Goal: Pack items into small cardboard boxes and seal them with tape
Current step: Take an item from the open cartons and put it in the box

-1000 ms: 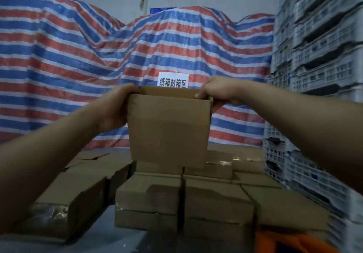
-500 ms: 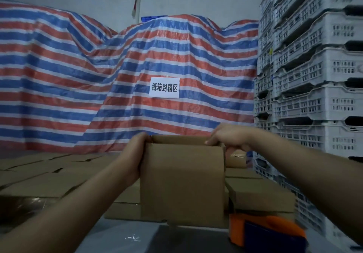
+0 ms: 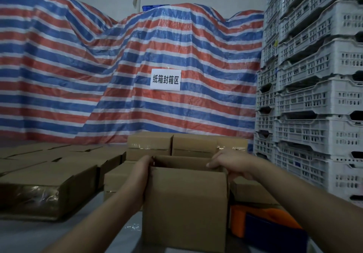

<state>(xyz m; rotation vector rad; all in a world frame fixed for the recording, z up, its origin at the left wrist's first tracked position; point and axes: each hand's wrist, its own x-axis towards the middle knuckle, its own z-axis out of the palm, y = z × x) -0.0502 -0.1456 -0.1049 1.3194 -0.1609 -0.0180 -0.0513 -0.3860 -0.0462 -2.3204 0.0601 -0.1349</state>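
An open small cardboard box (image 3: pixel 184 207) stands upright in front of me on the grey table (image 3: pixel 39 233). My left hand (image 3: pixel 140 176) grips its left top edge, fingers curled over the rim. My right hand (image 3: pixel 229 162) holds the right top edge, fingers bent over the rim. The inside of the box is hidden from this angle. An orange and dark blue tape dispenser (image 3: pixel 265 225) lies just right of the box, under my right forearm.
Sealed cardboard boxes (image 3: pixel 49 184) lie in rows on the left and stacked boxes (image 3: pixel 188 144) stand behind. Grey plastic crates (image 3: pixel 314 95) are stacked high on the right. A striped tarp (image 3: pixel 98 76) with a white sign (image 3: pixel 165 80) covers the back.
The box has come down from in front of the sign to the table, both hands still on its top edges. The view tilted up, and the tape dispenser now shows at the right.
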